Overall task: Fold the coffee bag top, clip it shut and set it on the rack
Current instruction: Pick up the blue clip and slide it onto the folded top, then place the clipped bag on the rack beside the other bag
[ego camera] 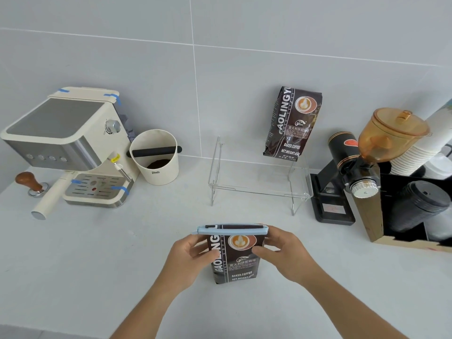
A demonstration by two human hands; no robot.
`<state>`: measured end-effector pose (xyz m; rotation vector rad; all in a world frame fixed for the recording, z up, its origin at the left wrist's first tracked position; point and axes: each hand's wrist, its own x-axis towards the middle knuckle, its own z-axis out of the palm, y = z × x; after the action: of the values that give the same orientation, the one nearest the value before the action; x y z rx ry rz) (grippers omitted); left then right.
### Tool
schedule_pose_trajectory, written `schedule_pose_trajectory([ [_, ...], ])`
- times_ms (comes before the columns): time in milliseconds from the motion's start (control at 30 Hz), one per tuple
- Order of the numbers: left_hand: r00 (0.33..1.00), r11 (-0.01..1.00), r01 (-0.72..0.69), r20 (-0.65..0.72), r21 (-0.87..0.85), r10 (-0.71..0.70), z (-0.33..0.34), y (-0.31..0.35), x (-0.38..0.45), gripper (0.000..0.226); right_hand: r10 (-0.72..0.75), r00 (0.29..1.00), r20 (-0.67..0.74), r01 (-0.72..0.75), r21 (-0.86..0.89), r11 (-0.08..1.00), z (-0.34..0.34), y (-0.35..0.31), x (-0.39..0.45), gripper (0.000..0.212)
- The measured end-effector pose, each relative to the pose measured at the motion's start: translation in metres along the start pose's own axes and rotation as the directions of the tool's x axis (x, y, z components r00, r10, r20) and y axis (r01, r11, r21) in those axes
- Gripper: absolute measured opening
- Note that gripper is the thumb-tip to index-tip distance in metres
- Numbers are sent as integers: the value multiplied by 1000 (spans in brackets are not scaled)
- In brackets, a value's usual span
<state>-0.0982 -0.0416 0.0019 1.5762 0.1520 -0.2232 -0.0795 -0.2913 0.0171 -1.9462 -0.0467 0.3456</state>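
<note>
A dark coffee bag [236,260] stands upright on the white counter, near the front and centre. A long light-blue clip [231,230] lies across its folded top. My left hand [189,258] grips the bag's left side below the clip. My right hand [281,253] holds the right side, fingers behind the clip's right end and thumb on the bag's front. A clear acrylic rack [259,189] stands behind the bag, toward the wall. A second coffee bag [292,123] leans upright on the rack's right rear part.
A cream espresso machine [66,145] with its portafilter handle [49,199] stands at the left, a tamper [30,181] beside it. A cream knock box [155,156] sits left of the rack. A black grinder [349,172] and a box of cups [415,204] stand on the right.
</note>
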Motion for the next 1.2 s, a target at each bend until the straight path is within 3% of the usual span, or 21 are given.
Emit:
schedule_pose_trajectory([
  [300,995,994,95,-19,51,-94,19,-28,-11,54,52,999,15,-53,50,997,12,37,-7,48],
  [600,996,996,71,-49,46,-68,27,-25,-14,39,47,998,-35,-48,-10,999,21,29,-13,38],
  [1200,960,959,-280,-9,50,281,20,118,38,35,-190,961,-202,186,-40,982,-47,-110,9,38],
])
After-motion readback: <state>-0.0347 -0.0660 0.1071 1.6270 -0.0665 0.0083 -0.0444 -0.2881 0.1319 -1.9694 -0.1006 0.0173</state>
